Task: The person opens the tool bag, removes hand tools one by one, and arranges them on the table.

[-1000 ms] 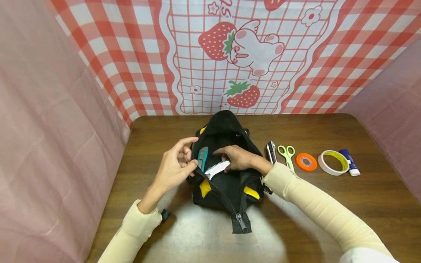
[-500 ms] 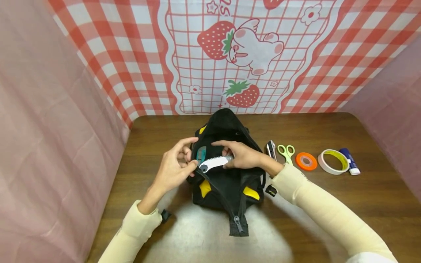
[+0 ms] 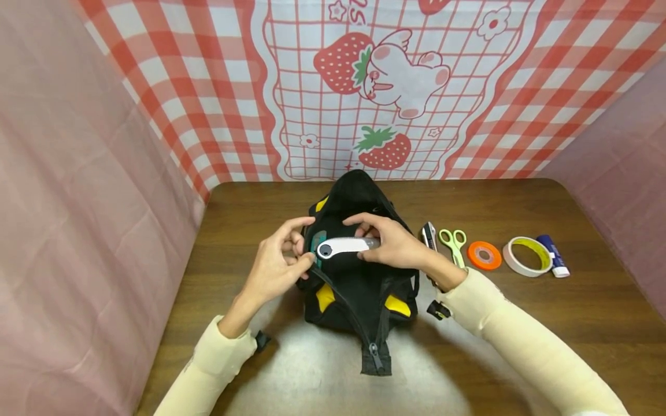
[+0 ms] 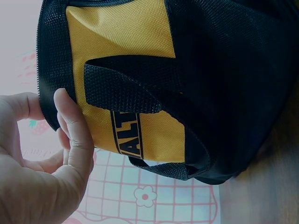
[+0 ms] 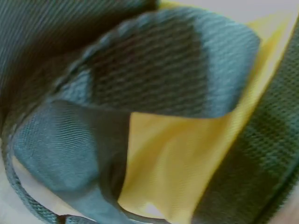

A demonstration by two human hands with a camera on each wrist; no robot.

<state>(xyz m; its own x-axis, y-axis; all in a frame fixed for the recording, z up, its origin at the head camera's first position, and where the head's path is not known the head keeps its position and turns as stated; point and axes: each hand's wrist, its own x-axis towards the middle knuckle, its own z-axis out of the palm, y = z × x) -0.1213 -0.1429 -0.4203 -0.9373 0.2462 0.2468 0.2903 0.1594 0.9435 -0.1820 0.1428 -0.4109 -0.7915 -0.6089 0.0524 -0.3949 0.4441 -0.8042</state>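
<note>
An open black and yellow tool bag (image 3: 333, 315) stands on the table, its zip undone and its mouth facing up. My left hand (image 3: 278, 263) pinches the left edge of that mouth between thumb and fingers; the left wrist view shows the fingers (image 4: 70, 121) at the zipped edge. Over the opening, my right hand (image 3: 392, 242) holds a white utility knife (image 3: 343, 245) by its grey end, the dark round knob pointing left. A teal cutter (image 3: 318, 238) lies inside by the left wall, partly covered by the white knife. The right wrist view shows only bag cloth and a strap (image 5: 154, 70).
Right of the bag lie another cutter (image 3: 429, 236), green scissors (image 3: 453, 241), an orange tape roll (image 3: 476, 256), a white tape roll (image 3: 512, 263) and a blue glue stick (image 3: 552, 254). A zip end (image 3: 374, 355) hangs toward the front. A checked cloth (image 3: 234, 115) forms the back.
My right hand has drawn back to the right and raised the white knife, turning it from slanted to nearly level. My left hand has stayed at the bag's edge.
</note>
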